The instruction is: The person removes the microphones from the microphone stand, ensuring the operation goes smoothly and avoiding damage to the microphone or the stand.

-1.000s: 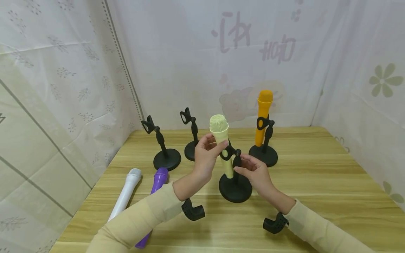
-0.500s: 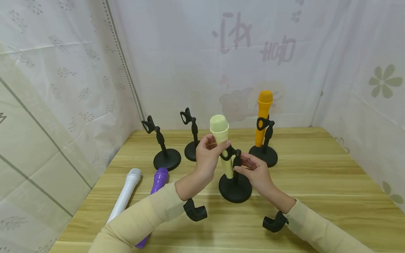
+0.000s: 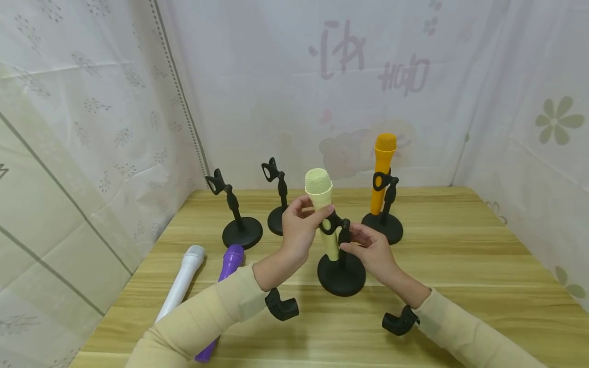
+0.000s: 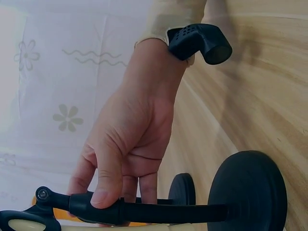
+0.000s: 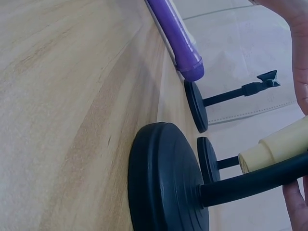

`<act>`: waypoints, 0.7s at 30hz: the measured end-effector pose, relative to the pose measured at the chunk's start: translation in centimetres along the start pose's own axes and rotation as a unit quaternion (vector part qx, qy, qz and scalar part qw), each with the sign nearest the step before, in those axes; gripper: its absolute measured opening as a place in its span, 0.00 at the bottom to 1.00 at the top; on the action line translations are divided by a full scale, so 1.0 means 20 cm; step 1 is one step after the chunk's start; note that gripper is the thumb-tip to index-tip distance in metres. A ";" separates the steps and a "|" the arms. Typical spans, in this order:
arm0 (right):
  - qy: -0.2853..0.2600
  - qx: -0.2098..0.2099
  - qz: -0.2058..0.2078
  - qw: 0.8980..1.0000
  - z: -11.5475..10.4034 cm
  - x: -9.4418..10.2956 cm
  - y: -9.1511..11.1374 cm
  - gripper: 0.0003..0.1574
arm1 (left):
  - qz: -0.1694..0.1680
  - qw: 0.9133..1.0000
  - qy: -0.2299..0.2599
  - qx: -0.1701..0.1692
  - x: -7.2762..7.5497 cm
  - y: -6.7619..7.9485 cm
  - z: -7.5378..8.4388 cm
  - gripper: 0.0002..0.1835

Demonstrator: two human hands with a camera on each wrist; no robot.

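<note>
A pale yellow microphone (image 3: 318,182) sits in the ring clip of a black microphone stand (image 3: 342,277), its head pointing up and tilted slightly left. My left hand (image 3: 296,230) pinches the microphone just below its head, thumb in front. On the other side, my right hand (image 3: 374,253) grips the stand's upright. The left wrist view shows the right hand's thumb laid over the thick collar (image 4: 103,209) of that upright. In the right wrist view, the microphone's lower end (image 5: 255,156) runs beside the post above the round base (image 5: 166,178).
An orange microphone (image 3: 385,148) stands in another stand (image 3: 384,228) at the back right. Two stands with bare clips, one left (image 3: 242,232) and one behind (image 3: 277,220), stand at the back. A white microphone (image 3: 184,278) and a purple microphone (image 3: 232,260) lie at left, partly behind the left sleeve.
Hardly anything differs. The left hand shifts very slightly right, then back, still pinching the pale yellow microphone; the right hand keeps its hold on the stand.
</note>
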State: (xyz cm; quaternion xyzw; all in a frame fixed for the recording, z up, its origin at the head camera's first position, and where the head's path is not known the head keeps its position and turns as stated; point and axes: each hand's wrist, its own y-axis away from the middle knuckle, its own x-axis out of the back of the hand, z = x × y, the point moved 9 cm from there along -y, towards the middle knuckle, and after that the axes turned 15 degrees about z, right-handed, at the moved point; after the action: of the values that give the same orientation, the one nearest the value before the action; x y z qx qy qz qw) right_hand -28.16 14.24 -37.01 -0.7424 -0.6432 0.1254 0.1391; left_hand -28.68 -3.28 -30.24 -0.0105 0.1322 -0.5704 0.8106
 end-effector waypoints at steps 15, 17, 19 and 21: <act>0.000 0.003 -0.015 1.000 0.01 -0.01 0.00 0.25 | -0.004 1.000 0.007 0.001 0.00 0.00 0.01 0.18; 0.003 0.004 -0.016 1.000 0.01 -0.01 -0.01 0.25 | -0.006 1.000 0.009 -0.001 0.00 -0.01 0.02 0.18; 0.004 0.005 -0.017 1.000 0.01 -0.01 -0.01 0.25 | -0.008 1.000 0.010 -0.002 0.00 -0.01 0.03 0.17; 0.005 0.006 -0.017 1.000 0.01 -0.01 -0.01 0.25 | -0.009 1.000 0.011 -0.002 0.00 -0.01 0.03 0.17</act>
State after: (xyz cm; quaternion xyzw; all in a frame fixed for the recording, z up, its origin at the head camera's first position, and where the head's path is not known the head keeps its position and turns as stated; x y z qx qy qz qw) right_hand -28.32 14.11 -37.07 -0.7309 -0.6546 0.1231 0.1487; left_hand -28.72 -3.35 -29.52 -0.0063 0.1422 -0.5772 0.8041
